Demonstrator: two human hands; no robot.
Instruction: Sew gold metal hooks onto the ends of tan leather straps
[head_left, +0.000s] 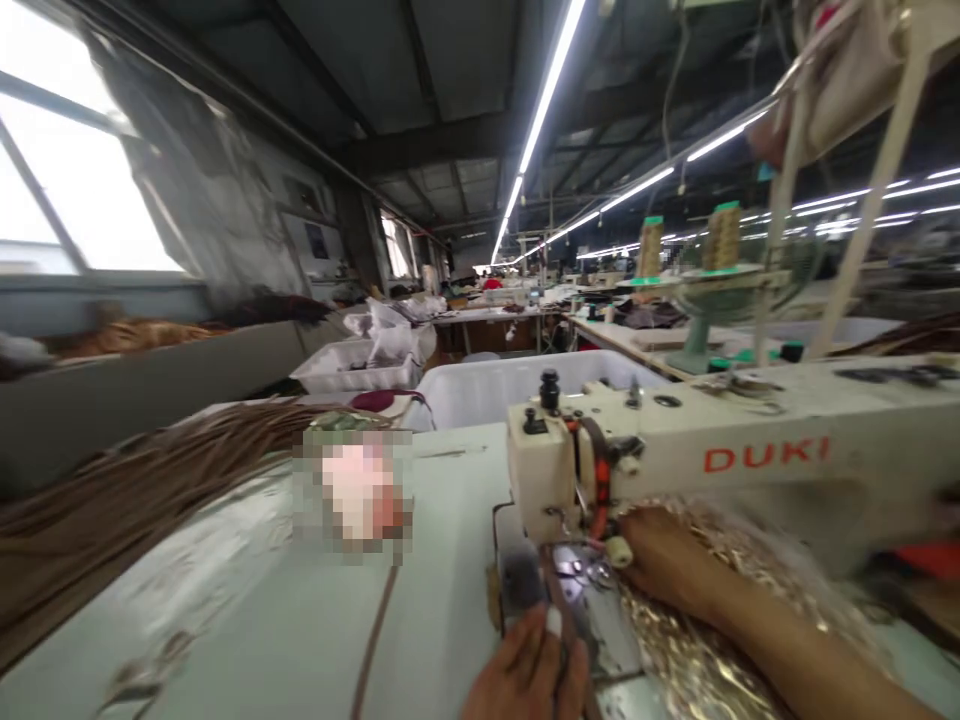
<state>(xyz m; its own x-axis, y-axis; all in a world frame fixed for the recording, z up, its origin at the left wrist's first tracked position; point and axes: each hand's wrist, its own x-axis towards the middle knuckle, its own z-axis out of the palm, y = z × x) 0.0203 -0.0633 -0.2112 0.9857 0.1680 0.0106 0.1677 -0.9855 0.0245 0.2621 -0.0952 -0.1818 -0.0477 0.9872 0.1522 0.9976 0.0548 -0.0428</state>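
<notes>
A white DUKI sewing machine stands on a pale green table. My left hand rests at the bottom edge in front of the needle plate, fingers pressed together on a thin brown strip. My right hand reaches under the machine arm beside the presser foot, lying on shiny gold fabric; its fingers are hidden behind the machine head.
A heap of brown strips lies on the left of the table. White plastic bins stand behind the machine. A thread stand with cones rises at right. More work tables stretch back under strip lights.
</notes>
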